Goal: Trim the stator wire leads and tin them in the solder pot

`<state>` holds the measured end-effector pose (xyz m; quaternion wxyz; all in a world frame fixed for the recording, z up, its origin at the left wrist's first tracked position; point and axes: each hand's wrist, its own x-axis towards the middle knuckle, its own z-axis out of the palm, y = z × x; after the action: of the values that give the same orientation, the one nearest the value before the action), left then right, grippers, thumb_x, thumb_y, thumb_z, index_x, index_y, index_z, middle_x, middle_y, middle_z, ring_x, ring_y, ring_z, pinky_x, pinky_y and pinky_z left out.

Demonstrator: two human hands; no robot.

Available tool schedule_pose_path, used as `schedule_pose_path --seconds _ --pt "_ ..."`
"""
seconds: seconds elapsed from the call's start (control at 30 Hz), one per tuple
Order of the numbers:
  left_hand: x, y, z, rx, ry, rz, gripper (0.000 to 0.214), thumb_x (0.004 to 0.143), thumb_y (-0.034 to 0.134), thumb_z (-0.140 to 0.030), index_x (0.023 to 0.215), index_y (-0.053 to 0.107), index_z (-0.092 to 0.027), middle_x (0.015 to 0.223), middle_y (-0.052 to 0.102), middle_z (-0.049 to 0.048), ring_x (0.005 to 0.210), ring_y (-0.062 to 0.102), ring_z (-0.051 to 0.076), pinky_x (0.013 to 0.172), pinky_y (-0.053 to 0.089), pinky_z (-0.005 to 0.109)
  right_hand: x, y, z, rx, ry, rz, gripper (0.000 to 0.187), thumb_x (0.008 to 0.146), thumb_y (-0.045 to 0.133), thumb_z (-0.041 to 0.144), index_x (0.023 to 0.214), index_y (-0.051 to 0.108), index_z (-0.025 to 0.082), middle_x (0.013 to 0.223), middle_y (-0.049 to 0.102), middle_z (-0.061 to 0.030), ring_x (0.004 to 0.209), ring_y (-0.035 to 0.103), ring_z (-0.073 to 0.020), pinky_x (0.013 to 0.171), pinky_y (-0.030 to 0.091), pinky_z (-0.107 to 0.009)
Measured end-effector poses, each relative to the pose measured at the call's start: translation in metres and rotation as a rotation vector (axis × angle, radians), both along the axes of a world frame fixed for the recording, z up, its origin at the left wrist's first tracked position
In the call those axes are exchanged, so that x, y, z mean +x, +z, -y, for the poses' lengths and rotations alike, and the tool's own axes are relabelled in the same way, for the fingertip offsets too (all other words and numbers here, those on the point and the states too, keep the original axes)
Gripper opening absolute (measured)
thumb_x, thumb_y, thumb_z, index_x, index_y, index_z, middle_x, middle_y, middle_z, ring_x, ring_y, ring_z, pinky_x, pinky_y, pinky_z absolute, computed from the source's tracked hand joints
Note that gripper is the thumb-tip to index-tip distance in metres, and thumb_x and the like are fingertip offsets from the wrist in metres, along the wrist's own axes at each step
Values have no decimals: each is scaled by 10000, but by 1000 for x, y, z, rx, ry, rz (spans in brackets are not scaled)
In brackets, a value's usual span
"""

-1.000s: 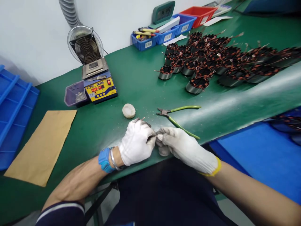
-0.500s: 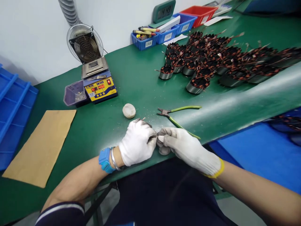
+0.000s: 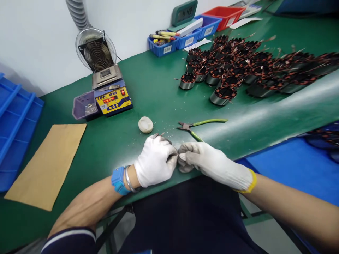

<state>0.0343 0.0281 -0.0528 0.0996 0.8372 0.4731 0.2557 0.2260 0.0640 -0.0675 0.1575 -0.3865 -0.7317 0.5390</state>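
My left hand (image 3: 156, 160), in a white glove, is closed over a mostly hidden part at the bench's front edge. A short copper wire end (image 3: 162, 134) sticks out above its knuckles. Thumb and finger of my gloved right hand (image 3: 205, 158) are pinched together right against the left fingertips. Between them seems to be a thin wire, too small to make out well. Beyond my right hand lie green-handled cutters (image 3: 186, 126), jaws apart, with one handle partly covered by that hand. A small whitish round dish (image 3: 145, 125) sits ahead of my left hand.
Many copper-wound motor stators (image 3: 224, 94) crowd the back right of the green bench (image 3: 156, 83). A yellow-blue solder pot unit (image 3: 113, 100) stands at back left beside a purple tray (image 3: 79, 106). Cardboard (image 3: 47, 165) lies left. Blue bins (image 3: 162, 49) line the wall.
My right hand has shifted slightly up, with its wrist a little to the right, and now covers more of the cutters' lower handle. My left hand has barely moved.
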Motion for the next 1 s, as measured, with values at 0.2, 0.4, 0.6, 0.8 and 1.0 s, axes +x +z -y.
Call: schedule_pose_path --seconds 0.2,0.4,0.6,0.8,1.0 --pt "0 1 0 -8 -6 -2 141 856 555 -175 768 664 -192 841 705 74 856 626 223 935 503 413 18 2 -6 1231 192 92 181 916 543 149 1001 702 168 971 760 -128 854 700 -253 927 545 -489" --pt "1 0 0 41 -13 5 140 850 554 -173 762 662 -186 829 703 78 843 630 227 925 508 419 6 -2 3 437 12 -2 163 904 521 257 839 656 193 807 722 -89 731 682 -221 782 581 -419" --pt "2 -2 2 38 25 35 134 851 561 -163 765 662 -179 798 701 65 811 639 220 876 522 401 3 -2 4 -468 -490 -423 269 700 715 391 705 504 224 601 541 25 518 538 -130 519 480 -280" --pt "1 -4 4 -36 134 32 41 825 607 -198 831 646 -192 841 704 64 832 645 233 855 534 389 4 6 7 -273 -338 -79 312 655 757 436 829 655 198 700 660 -22 624 588 -165 577 487 -291" --pt "-1 -2 6 -90 144 19 93 798 605 -209 884 634 -192 876 685 78 850 637 242 846 544 399 -13 -2 14 -66 -272 -98 249 808 612 453 790 627 205 675 625 -13 601 542 -157 555 467 -282"
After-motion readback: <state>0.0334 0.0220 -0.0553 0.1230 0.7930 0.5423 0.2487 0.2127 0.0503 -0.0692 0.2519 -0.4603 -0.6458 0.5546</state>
